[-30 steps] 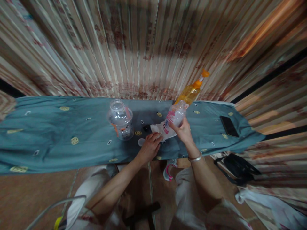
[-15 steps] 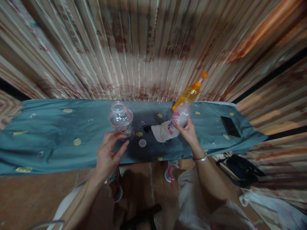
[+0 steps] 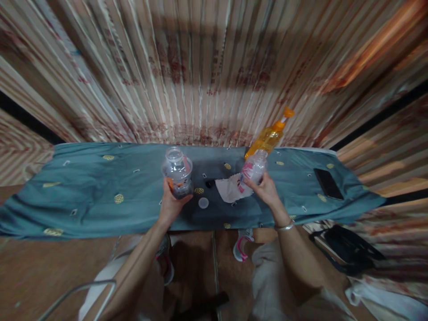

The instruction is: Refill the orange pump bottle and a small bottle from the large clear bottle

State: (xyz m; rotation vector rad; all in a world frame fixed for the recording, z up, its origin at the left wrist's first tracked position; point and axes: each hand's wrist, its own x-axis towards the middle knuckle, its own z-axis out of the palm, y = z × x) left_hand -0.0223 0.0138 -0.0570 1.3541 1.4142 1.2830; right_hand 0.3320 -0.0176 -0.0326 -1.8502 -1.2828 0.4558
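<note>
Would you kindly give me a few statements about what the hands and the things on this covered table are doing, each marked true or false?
1. The left hand grips the wide clear plastic jar. True.
2. The right hand holds the orange spray bottle. False: it holds the small clear plastic bottle with a pink label; the orange one stands behind it.
3. A black phone lies on the blue-grey patterned cloth, out to the right. True.
4. The clear jar has its lid on. False: its mouth is open.
5. A small round white cap lies on the cloth between the hands. True.
</note>
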